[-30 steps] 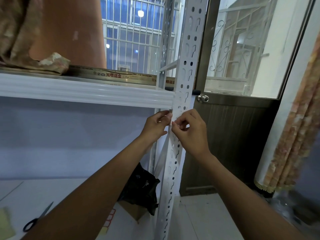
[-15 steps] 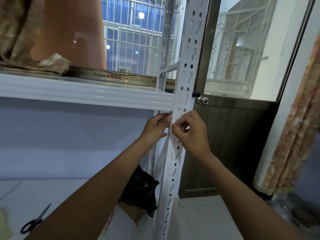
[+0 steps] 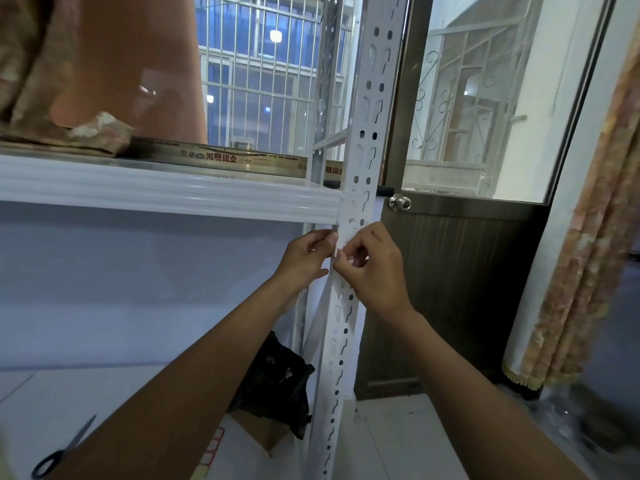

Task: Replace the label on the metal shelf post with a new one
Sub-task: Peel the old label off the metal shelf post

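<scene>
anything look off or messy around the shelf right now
Nothing is damaged or spilled. Small oddities: scissors lie loose on the lower shelf at bottom left, and a crumpled black bag slumps over a cardboard box beside the shelf post, below the hands.

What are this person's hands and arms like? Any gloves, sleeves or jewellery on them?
Both are bare. The left hand and right hand wear no gloves, and no watch or bracelet shows at either wrist. No sleeve covers the forearms as far as the frame shows them. Whether there is a ring is too small to tell. Fingernails look short and unpainted.
</scene>
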